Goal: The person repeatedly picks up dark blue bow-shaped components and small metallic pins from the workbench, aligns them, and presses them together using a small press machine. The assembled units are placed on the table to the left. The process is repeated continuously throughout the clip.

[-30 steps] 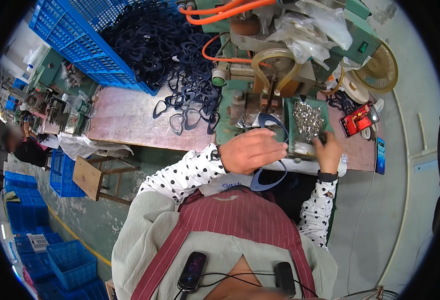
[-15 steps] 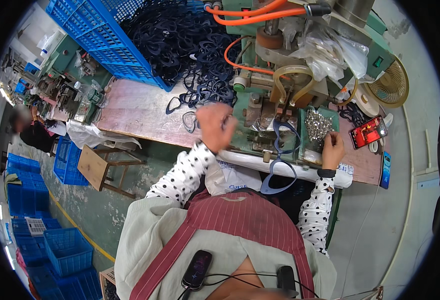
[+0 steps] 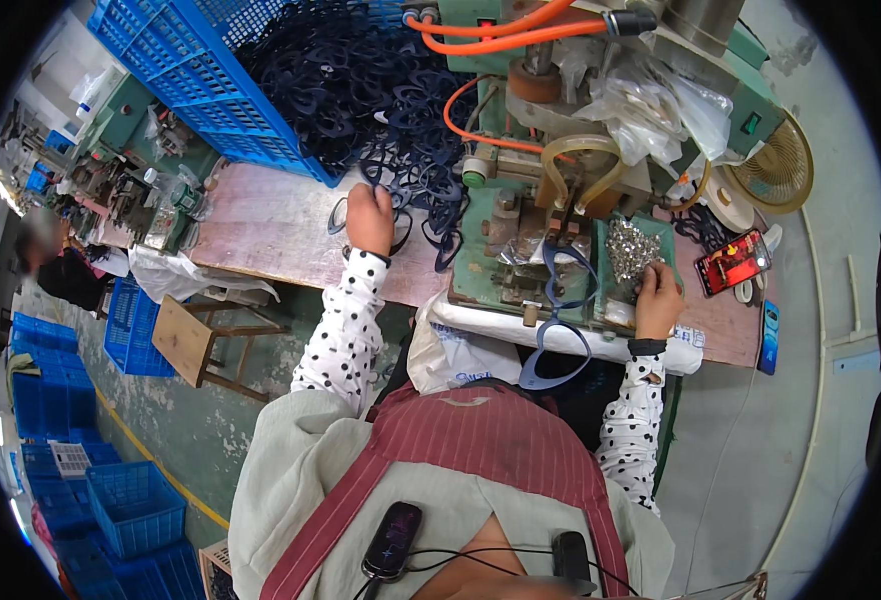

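1. On my remote feed I have the left hand [image 3: 369, 220] over the table [image 3: 271, 215], its fingers curled down among loose dark blue frames [image 3: 443, 238] shaped like eyeglasses. The fingertips are hidden from me, so I cannot tell how far open the grip is or whether it has hold of one.
2. I see the right hand [image 3: 658, 302] over the near part of a green tray [image 3: 670, 240], thumb and fingers drawn close together. I cannot tell whether a small piece sits between them.
3. In that tray, just beyond the right hand's fingers, I see a heap of small shiny metal bits [image 3: 633, 250].
4. Between the hands, one blue frame [image 3: 533, 376] is at the green machine [image 3: 473, 240], its upper ring under the machine's head and its lower ring hanging past the front edge. Neither hand touches it.
5. Beyond the left hand I see a big heap of dark frames [image 3: 361, 80] against a blue basket [image 3: 221, 100].
6. To the right of the tray I make out a phone [image 3: 733, 264] with a lit red screen, and a fan [image 3: 776, 165] behind it.
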A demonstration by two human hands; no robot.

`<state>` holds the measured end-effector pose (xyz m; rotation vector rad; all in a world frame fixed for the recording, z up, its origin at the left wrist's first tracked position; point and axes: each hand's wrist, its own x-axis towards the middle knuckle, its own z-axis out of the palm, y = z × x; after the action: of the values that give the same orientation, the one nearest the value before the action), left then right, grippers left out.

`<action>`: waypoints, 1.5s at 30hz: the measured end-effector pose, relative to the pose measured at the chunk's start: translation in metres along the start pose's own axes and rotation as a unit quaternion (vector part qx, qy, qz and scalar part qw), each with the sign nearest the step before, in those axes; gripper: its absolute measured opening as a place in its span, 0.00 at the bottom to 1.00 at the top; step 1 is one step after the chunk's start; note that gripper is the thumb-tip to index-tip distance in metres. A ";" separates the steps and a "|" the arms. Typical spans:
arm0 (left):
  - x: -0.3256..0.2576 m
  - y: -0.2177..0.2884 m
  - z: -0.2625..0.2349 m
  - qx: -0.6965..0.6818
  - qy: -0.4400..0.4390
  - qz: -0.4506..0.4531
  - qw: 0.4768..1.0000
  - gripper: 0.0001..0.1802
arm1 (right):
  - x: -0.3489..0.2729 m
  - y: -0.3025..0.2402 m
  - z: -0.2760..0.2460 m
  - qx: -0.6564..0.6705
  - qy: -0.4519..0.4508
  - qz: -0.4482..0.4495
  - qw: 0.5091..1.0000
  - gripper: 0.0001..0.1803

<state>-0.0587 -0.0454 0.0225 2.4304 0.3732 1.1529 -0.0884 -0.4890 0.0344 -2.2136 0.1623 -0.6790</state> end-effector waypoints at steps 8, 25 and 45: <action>-0.018 0.119 -0.075 -0.194 -0.010 0.245 0.950 0.19 | -0.001 -0.040 0.009 0.134 0.005 -0.020 0.991 0.05; -0.052 0.200 -0.082 -0.384 -0.136 0.509 0.758 0.22 | -0.007 -0.151 -0.006 0.335 -0.188 0.013 0.923 0.10; 0.003 0.196 -0.121 -0.377 -0.155 0.264 0.874 0.15 | -0.014 -0.156 0.018 0.388 -0.137 0.056 0.910 0.33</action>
<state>-0.1394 -0.1840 0.1870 1.9610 -0.7570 0.8324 -0.1068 -0.3680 0.1329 -1.4860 -0.1145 -0.2797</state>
